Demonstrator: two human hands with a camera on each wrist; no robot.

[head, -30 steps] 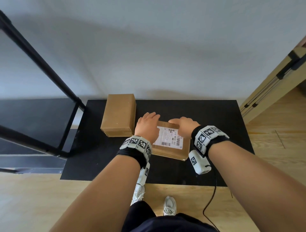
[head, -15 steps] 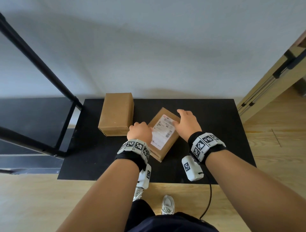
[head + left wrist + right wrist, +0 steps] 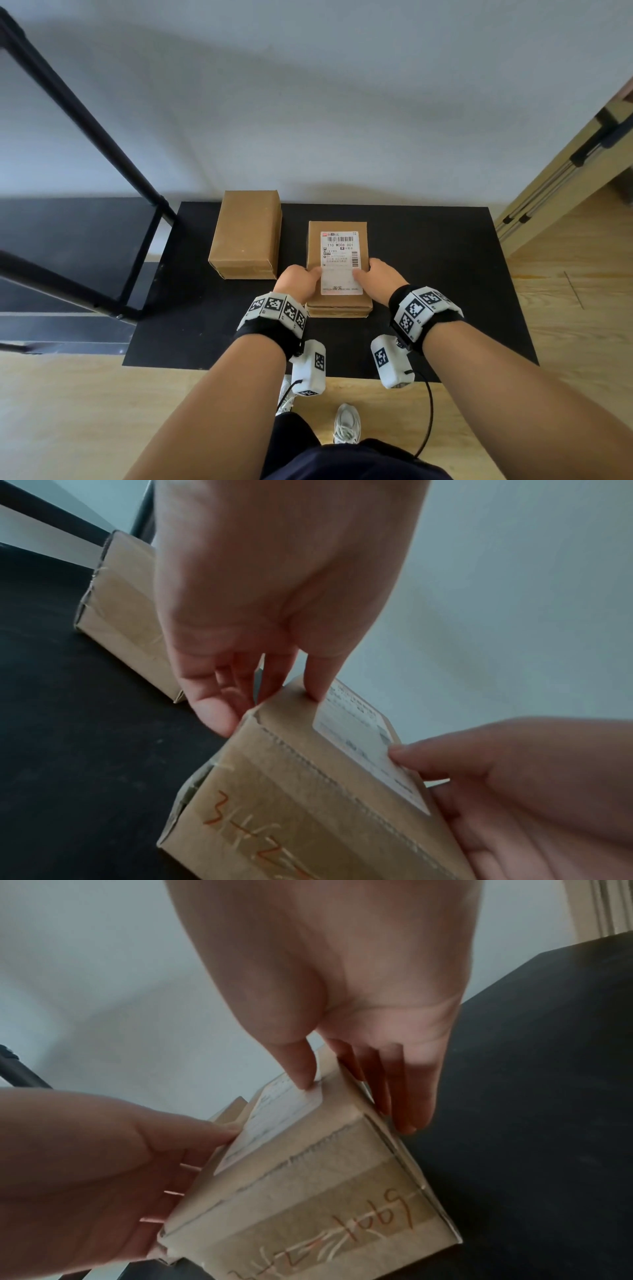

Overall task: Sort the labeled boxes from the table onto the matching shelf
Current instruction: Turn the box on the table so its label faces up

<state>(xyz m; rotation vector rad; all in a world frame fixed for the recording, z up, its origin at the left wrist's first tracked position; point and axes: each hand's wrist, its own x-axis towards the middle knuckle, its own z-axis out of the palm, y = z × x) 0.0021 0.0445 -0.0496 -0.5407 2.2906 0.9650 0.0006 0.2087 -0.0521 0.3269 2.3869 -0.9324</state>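
A brown cardboard box (image 3: 337, 308) with a white shipping label (image 3: 339, 262) lies lengthwise on the black table (image 3: 428, 260), label up. My left hand (image 3: 298, 282) grips its near left edge, thumb on top and fingers down the side (image 3: 219, 718). My right hand (image 3: 376, 279) grips the near right edge the same way, thumb on the label (image 3: 303, 1080). Orange handwriting marks the near end face (image 3: 246, 829) of the box. A second, plain brown box (image 3: 246, 233) sits just to the left, apart from the one I hold.
A black metal shelf frame (image 3: 85, 113) with a dark shelf board (image 3: 68, 236) stands left of the table. A white wall runs behind. A light wooden panel (image 3: 561, 178) leans at the right. Wooden floor (image 3: 68, 411) and my shoes lie below the table's front edge.
The labeled box has turned from lying across, through a diagonal, to lengthwise with the label facing me. Both hands have shifted to its near side edges.
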